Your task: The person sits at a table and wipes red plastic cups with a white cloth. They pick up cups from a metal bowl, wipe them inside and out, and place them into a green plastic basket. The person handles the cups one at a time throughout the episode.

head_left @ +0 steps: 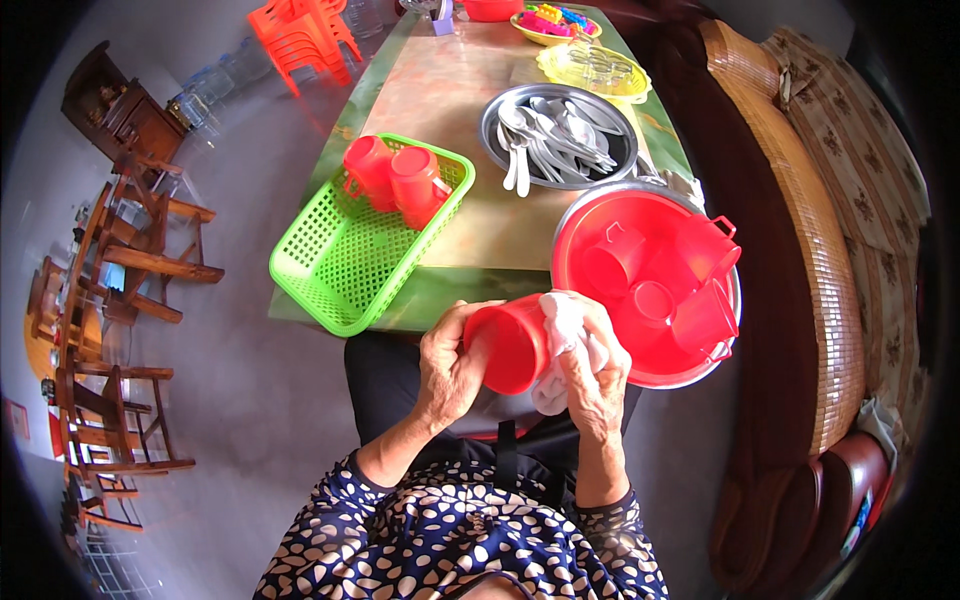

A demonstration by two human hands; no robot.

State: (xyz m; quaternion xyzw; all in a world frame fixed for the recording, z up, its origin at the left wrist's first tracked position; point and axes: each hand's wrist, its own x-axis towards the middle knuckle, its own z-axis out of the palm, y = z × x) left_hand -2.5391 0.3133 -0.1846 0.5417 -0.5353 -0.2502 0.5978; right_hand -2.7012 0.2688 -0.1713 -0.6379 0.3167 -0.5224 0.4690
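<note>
Head view. A red plastic cup (508, 343) is held at lower centre of the frame, just below the table edge (440, 300), lying on its side with the mouth turned right. The left hand (452, 362) is wrapped closed around its base and wall. The right hand (595, 372) is closed on a white cloth (565, 340), which is pressed into and over the cup's mouth.

Progress, as judged: two red cups (398, 180) are already lying in the green basket (345, 262), centre left. Several more red cups (665, 275) are left in the red basin (600, 215), right of centre. The work looks under halfway.

The cup in hand appears glossy, unbroken, thick-rimmed. Its handle cannot be seen.

A steel tray of spoons (558, 135) sits at upper centre.
</note>
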